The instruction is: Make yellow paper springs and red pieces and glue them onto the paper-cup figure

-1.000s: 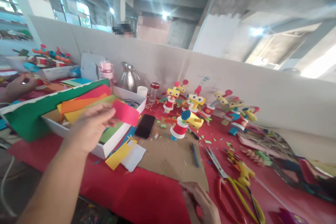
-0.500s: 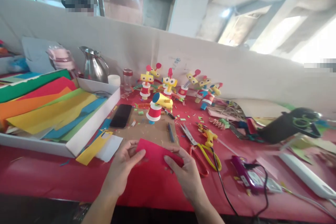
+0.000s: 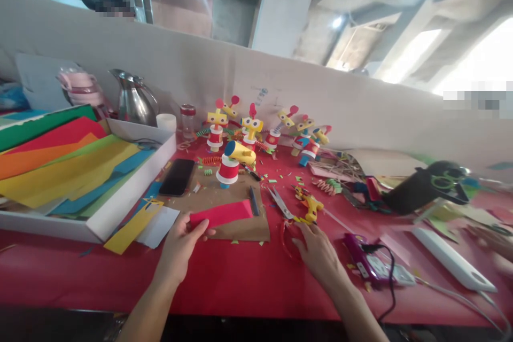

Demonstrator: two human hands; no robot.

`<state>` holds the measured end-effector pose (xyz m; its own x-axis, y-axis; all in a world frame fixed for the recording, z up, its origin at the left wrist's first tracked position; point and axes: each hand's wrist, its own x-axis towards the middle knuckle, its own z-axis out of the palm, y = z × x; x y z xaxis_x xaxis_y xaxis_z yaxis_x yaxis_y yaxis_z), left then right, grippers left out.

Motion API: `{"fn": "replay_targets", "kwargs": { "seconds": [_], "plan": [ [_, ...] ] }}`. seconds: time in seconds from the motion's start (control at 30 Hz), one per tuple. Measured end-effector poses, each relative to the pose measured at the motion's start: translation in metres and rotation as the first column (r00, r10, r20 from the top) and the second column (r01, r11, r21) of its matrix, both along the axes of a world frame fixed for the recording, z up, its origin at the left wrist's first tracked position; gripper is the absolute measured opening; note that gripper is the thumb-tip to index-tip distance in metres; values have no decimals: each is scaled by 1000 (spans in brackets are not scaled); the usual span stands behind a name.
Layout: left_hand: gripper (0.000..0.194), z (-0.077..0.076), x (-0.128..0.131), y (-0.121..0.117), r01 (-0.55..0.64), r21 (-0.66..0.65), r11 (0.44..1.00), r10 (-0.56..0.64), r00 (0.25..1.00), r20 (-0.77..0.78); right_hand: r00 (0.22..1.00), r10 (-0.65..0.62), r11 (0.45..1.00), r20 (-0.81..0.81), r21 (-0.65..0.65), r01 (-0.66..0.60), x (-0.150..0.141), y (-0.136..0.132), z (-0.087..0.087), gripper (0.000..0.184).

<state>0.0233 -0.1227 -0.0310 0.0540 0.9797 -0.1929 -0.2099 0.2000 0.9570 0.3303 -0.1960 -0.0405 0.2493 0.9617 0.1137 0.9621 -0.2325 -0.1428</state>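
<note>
My left hand [image 3: 185,232] pinches the left end of a red paper strip [image 3: 224,214], which extends rightward above the brown board. My right hand [image 3: 318,248] is over the handles of the scissors [image 3: 281,203], its thumb and fingers apart. Those scissors lie on the table with blades spread and pointing away from me; my hand hides part of the red and yellow handles. Just beyond that hand lies a yellow glue gun [image 3: 311,207]. A paper-cup figure [image 3: 228,171] with a yellow tube head stands behind the strip.
Several similar figures [image 3: 252,128] stand by the partition. At left is a white box [image 3: 136,181] of coloured sheets, with a phone [image 3: 177,177] beside it. A purple power strip [image 3: 366,259] with cables lies at right. Another person's hand [image 3: 491,240] shows at the right edge.
My right hand has let go of the red paper and moved right to the scissors' handles. The left hand keeps the paper, now tilted and seen as a narrow strip.
</note>
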Motion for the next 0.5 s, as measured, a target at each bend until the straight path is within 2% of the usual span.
{"fn": "replay_targets", "kwargs": {
  "seconds": [0.1, 0.2, 0.33, 0.5],
  "plan": [
    [42, -2, 3, 2, -8, -3, 1000, 8, 1000, 5, 996, -45, 996, 78, -67, 51, -4, 1, 8, 44],
    [39, -6, 7, 3, -40, 3, 999, 40, 999, 34, 995, -56, 987, 83, -145, 68, -7, 2, 13, 46],
    [34, -11, 13, 5, -81, 17, 997, 80, 996, 49, 999, -36, 988, 41, -150, 42, -7, 3, 15, 44],
    [31, -13, 12, 5, -40, 71, 997, 42, 999, -24, 994, -75, 985, -84, -159, 61, -7, 8, 22, 42]
  ]
}}
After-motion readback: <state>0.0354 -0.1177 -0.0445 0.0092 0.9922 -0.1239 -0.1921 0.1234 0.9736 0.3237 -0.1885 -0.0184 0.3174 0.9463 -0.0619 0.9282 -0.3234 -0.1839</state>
